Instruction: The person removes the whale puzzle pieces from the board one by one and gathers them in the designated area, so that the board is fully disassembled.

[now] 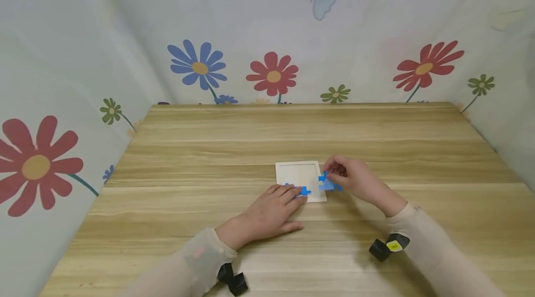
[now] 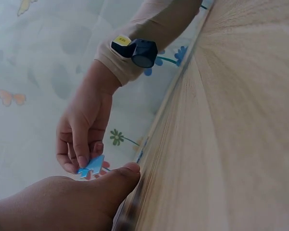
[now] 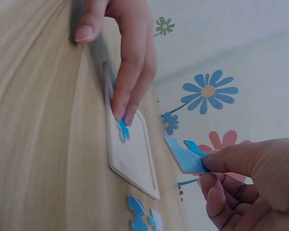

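Observation:
A pale square puzzle tray (image 1: pixel 297 174) lies on the table in front of me. My left hand (image 1: pixel 267 213) rests over its near left part, fingers extended, with fingertips on blue puzzle pieces (image 1: pixel 305 191) inside the frame. These pieces are partly hidden under the fingers; one blue piece (image 3: pixel 124 130) peeks out by the fingertips in the right wrist view. Just right of the tray, my right hand (image 1: pixel 355 180) pinches another blue puzzle piece (image 3: pixel 185 158) between thumb and fingers, raised above the table. The left wrist view also shows that held piece (image 2: pixel 92 166), with a straight edge.
More loose blue puzzle pieces (image 3: pixel 136 214) lie on the wooden table (image 1: pixel 200 158) beside the tray, under the right hand. A flowered curtain (image 1: pixel 234 18) hangs behind and along the sides of the table. Both sleeves carry small black wrist devices (image 1: pixel 379 250).

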`<state>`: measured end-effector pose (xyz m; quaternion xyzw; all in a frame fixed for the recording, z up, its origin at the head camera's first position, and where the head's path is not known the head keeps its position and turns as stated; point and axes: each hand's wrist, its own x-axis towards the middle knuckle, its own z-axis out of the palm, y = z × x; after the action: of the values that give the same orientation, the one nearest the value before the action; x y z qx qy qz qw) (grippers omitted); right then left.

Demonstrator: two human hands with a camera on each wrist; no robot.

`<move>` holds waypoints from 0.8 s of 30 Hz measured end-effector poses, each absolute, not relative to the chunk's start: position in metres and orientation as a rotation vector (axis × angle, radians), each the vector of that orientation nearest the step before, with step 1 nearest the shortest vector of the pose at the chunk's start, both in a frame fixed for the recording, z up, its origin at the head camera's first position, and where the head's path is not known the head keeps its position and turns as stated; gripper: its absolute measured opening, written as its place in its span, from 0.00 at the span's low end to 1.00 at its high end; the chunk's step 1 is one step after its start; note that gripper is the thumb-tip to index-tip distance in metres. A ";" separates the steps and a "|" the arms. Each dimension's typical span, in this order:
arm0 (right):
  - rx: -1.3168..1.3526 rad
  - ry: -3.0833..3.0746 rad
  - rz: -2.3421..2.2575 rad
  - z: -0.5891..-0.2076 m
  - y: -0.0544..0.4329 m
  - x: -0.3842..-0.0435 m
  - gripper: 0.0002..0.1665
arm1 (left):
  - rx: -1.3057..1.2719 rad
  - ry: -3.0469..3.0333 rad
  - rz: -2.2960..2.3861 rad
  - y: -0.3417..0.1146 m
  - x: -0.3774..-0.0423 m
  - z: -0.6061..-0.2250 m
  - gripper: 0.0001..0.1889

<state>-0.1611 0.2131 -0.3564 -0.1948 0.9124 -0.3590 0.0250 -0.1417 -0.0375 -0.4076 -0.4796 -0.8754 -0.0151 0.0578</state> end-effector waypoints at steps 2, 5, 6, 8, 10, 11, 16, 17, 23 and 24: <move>-0.599 2.807 -1.119 -0.354 0.216 -0.161 0.04 | -1.452 -2.650 -0.029 -0.038 -0.142 -0.408 0.32; -0.582 2.785 -1.127 -0.354 0.222 -0.160 0.03 | -1.451 -2.653 -0.010 -0.039 -0.141 -0.409 0.32; -0.574 2.782 -1.120 -0.354 0.224 -0.159 0.03 | -1.452 -2.655 -0.006 -0.039 -0.141 -0.410 0.33; -0.559 2.775 -1.113 -0.354 0.228 -0.158 0.03 | -1.452 -2.659 -0.003 -0.039 -0.141 -0.410 0.33; -0.552 2.765 -1.109 -0.353 0.233 -0.158 0.03 | -1.451 -2.658 -0.004 -0.038 -0.141 -0.411 0.33; -0.553 2.761 -1.110 -0.353 0.235 -0.157 0.03 | -1.449 -2.657 -0.010 -0.038 -0.141 -0.411 0.33; -0.559 2.748 -1.116 -0.348 0.249 -0.155 0.03 | -1.443 -2.643 -0.015 -0.037 -0.141 -0.410 0.32; -0.558 2.749 -1.112 -0.346 0.251 -0.154 0.03 | -1.444 -2.644 -0.019 -0.037 -0.141 -0.410 0.32; -0.559 2.771 -1.060 -0.339 0.264 -0.151 0.03 | -1.445 -2.642 -0.020 -0.037 -0.141 -0.409 0.32; -0.555 2.773 -1.049 -0.338 0.266 -0.151 0.03 | -1.446 -2.644 -0.020 -0.037 -0.141 -0.408 0.32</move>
<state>-0.1506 0.2661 -0.3384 -0.1838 0.9175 -0.3471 0.0624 -0.1411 -0.0366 -0.4082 -0.4788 -0.8756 -0.0067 0.0638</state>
